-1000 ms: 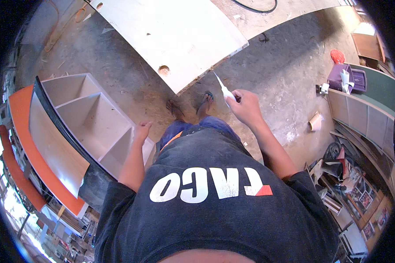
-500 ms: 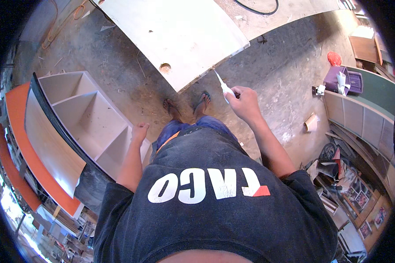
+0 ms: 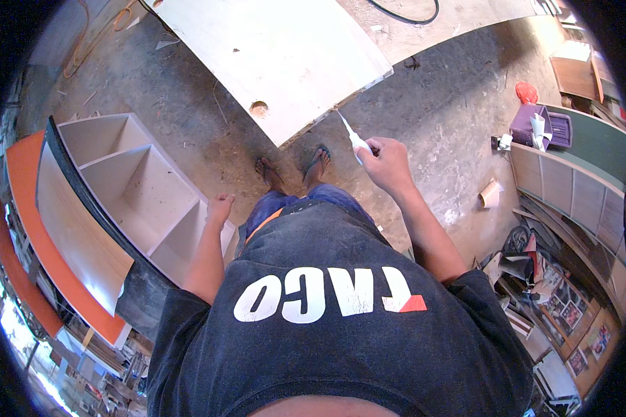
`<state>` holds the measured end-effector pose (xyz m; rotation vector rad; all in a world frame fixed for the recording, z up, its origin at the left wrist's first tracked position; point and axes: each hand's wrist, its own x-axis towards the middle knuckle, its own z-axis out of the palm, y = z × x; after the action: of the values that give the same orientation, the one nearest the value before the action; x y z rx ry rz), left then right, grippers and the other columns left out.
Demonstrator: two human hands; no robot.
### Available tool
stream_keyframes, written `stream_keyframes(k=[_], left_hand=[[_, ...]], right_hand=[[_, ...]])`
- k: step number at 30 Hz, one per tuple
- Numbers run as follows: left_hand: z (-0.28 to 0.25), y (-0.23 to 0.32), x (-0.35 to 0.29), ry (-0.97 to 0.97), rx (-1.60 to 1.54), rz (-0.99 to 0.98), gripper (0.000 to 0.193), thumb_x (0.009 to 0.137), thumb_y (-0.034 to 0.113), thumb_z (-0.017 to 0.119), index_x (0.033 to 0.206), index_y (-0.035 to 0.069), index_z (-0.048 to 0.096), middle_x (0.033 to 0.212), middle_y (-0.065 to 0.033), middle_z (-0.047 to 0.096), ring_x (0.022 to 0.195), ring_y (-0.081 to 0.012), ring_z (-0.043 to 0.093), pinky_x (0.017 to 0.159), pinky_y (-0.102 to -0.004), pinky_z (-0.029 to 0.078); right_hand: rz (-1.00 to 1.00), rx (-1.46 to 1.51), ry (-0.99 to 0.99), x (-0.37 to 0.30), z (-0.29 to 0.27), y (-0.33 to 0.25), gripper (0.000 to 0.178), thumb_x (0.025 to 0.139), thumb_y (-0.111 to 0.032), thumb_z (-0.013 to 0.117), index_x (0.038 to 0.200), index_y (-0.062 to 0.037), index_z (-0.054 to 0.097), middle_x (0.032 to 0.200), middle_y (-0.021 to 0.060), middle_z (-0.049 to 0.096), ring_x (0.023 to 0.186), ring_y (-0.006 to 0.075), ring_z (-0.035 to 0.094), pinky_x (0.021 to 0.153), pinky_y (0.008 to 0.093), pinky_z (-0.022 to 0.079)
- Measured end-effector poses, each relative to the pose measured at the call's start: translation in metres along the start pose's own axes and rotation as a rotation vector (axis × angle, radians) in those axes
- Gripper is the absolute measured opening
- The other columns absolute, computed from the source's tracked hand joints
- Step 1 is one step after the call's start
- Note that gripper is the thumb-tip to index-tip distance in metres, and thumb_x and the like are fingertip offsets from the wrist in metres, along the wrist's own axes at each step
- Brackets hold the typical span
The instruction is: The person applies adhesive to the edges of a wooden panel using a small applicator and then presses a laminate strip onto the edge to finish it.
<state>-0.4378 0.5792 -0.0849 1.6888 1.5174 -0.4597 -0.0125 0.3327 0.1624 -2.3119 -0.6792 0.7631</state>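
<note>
My right hand (image 3: 386, 165) is closed around a small white glue bottle (image 3: 356, 140) with a long pointed nozzle. The nozzle tip reaches the near edge of a large white board (image 3: 292, 62), which lies ahead of me; I cannot tell whether it touches. A round hole (image 3: 259, 109) sits near the board's closest corner. Beside the rim of an open white cabinet (image 3: 188, 182), my left hand (image 3: 220, 207) hangs low with its fingers curled in, and nothing shows in it.
The cabinet, with its compartments, stands on the floor at my left. Next to it lean an orange panel (image 3: 31, 229) and a wood-toned panel (image 3: 80, 222). A purple basket (image 3: 560, 130) rests on a long bench-like piece (image 3: 567, 174) at right. Scrap clutters the lower right.
The whole view has shifted very slightly. My right hand keeps its hold on the glue bottle at the board's edge, and my left hand stays low.
</note>
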Motion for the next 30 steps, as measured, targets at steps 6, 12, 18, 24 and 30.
stream_keyframes(k=[6,12,18,24,30], left_hand=[[-0.004,0.014,-0.008,0.009,0.007,-0.005,0.056,0.085,0.043,0.078,0.122,0.000,0.073,0.117,-0.0231,0.074,0.112,-0.0352,0.071,0.099,-0.0412,0.054],[-0.006,0.012,-0.011,0.005,-0.013,0.014,0.056,0.086,0.041,0.078,0.121,-0.002,0.073,0.117,-0.0233,0.074,0.112,-0.0351,0.070,0.098,-0.0403,0.054],[-0.006,0.013,-0.012,0.007,-0.022,0.006,0.055,0.086,0.041,0.077,0.121,-0.002,0.073,0.118,-0.0235,0.074,0.112,-0.0354,0.070,0.098,-0.0404,0.053],[-0.002,0.008,-0.005,0.004,0.000,0.017,0.057,0.085,0.044,0.077,0.122,0.001,0.073,0.119,-0.0231,0.073,0.113,-0.0363,0.069,0.099,-0.0414,0.053],[0.001,-0.002,0.001,0.002,-0.014,0.019,0.057,0.085,0.042,0.078,0.124,0.001,0.072,0.121,-0.0228,0.073,0.114,-0.0357,0.069,0.099,-0.0417,0.053]], right_hand=[[-0.009,-0.045,-0.002,0.000,-0.003,-0.001,0.030,0.086,-0.026,0.069,0.083,0.0029,0.072,0.076,0.0230,0.068,0.071,0.0385,0.068,0.067,0.0451,0.051],[-0.034,-0.009,0.015,-0.002,-0.003,-0.006,0.029,0.085,-0.026,0.068,0.083,0.0025,0.072,0.078,0.0233,0.068,0.072,0.0391,0.068,0.068,0.0462,0.051],[-0.036,-0.034,0.007,-0.002,-0.002,-0.008,0.029,0.085,-0.026,0.067,0.082,0.0026,0.071,0.078,0.0238,0.067,0.073,0.0405,0.067,0.068,0.0479,0.050],[-0.030,-0.025,0.014,-0.002,0.000,-0.005,0.030,0.085,-0.026,0.067,0.081,0.0033,0.070,0.077,0.0247,0.066,0.073,0.0415,0.067,0.068,0.0481,0.050],[-0.027,-0.031,0.011,-0.003,0.001,-0.003,0.029,0.084,-0.026,0.067,0.080,0.0031,0.070,0.076,0.0249,0.066,0.072,0.0420,0.067,0.068,0.0483,0.050]])
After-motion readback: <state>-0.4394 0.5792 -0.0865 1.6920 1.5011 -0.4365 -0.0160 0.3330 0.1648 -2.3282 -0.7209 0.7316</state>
